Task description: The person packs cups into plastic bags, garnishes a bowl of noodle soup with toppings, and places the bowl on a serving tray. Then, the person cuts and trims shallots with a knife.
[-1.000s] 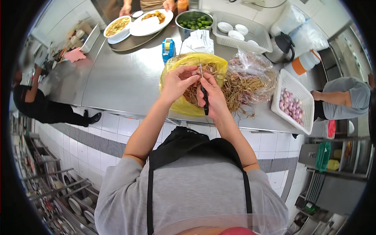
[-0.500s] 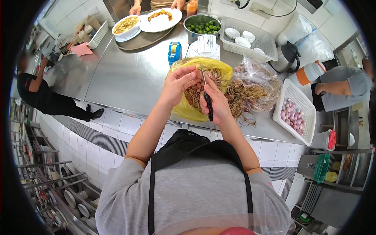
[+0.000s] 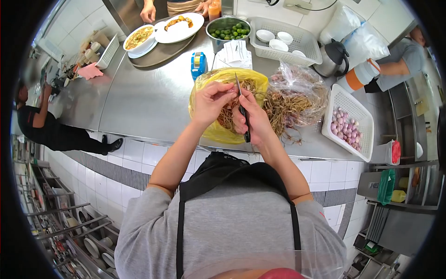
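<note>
My right hand (image 3: 253, 116) is wrapped round the black handle of a small knife (image 3: 239, 86), its blade pointing up and away from me. Close beside the blade, my left hand (image 3: 213, 100) pinches a small pinkish shallot (image 3: 231, 89), mostly hidden by the fingertips. Both hands are above an open yellow plastic bag (image 3: 200, 88) containing dry skins and stalks. Just right of it, dried shallot stalks (image 3: 281, 109) spill from a clear plastic bag (image 3: 306, 88). Peeled shallots (image 3: 344, 129) lie in a white basket (image 3: 364, 109) at the right.
Behind the bags stand a bowl of green limes (image 3: 228, 33), paper slips (image 3: 236, 53), a blue tape dispenser (image 3: 199, 65) and a basket of small white bowls (image 3: 309, 52). Another person's hand (image 3: 148, 11) is near a tray (image 3: 181, 48) with dishes. A steel jug (image 3: 328, 63) stands right.
The view has shifted slightly. My left fingers have closed into a pinch and come nearer the knife, which stays in my right hand. The other person's hand has left the soup bowl.
</note>
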A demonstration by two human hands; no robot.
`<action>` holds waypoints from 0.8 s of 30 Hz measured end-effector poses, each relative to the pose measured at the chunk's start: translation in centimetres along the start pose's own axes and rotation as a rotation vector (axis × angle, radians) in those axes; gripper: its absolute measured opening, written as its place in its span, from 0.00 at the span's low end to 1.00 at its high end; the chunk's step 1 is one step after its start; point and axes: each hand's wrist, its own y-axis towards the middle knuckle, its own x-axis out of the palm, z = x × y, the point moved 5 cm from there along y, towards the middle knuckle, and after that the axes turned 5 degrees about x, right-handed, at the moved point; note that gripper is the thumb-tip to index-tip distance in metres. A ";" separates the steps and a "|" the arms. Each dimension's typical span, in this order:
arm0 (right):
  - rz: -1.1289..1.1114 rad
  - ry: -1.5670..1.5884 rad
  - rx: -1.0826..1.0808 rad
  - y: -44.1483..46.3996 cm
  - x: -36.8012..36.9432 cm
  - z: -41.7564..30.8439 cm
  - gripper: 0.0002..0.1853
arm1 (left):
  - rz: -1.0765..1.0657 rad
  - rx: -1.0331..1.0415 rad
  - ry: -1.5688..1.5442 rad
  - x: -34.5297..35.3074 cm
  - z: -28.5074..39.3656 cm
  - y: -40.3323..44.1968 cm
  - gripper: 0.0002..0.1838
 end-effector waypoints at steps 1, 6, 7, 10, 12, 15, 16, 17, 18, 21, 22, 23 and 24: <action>0.004 0.002 -0.002 0.1 -0.1 0.0 0.12 | -0.010 0.011 -0.026 0.2 -0.1 -0.1 0.13; -0.025 0.006 -0.022 0.4 -0.6 0.1 0.08 | 0.061 -0.266 -0.501 0.0 -2.9 -0.5 0.11; -0.023 0.006 -0.022 0.3 -0.5 0.0 0.08 | 0.064 -0.345 -0.613 -0.1 -3.4 -0.6 0.11; -0.010 0.020 -0.005 0.1 -0.4 -0.1 0.07 | 0.111 -0.392 -0.675 0.8 -1.9 -0.7 0.11; 0.015 0.014 -0.036 0.0 -0.6 -0.5 0.08 | 0.158 -0.358 -0.623 1.0 -1.3 -0.6 0.11; 0.012 0.033 -0.056 -0.1 -0.4 -0.6 0.08 | 0.136 -0.188 -0.196 0.4 -1.0 -0.5 0.13; 0.008 0.031 -0.056 0.0 -0.2 -0.8 0.08 | 0.114 -0.180 -0.205 0.5 -0.8 -0.6 0.13; 0.011 0.023 -0.050 -0.1 0.0 -0.8 0.08 | 0.093 -0.175 -0.213 0.6 -0.7 -0.7 0.13; 0.012 0.017 -0.041 -0.1 0.2 -0.7 0.09 | 0.096 -0.173 -0.208 0.5 -1.1 -0.7 0.13; -0.023 0.033 -0.011 -0.1 0.6 -0.5 0.08 | 0.133 -0.316 -0.451 0.2 -2.6 -1.1 0.13; -0.030 0.037 -0.008 0.0 0.5 -0.4 0.08 | 0.147 -0.340 -0.556 0.2 -2.6 -1.1 0.13; -0.005 0.019 -0.039 0.0 0.1 -0.6 0.08 | 0.161 -0.363 -0.663 0.2 -2.6 -1.1 0.13; 0.022 0.000 -0.069 0.1 -0.4 -0.7 0.08 | 0.164 -0.361 -0.658 -0.1 -2.7 -1.0 0.13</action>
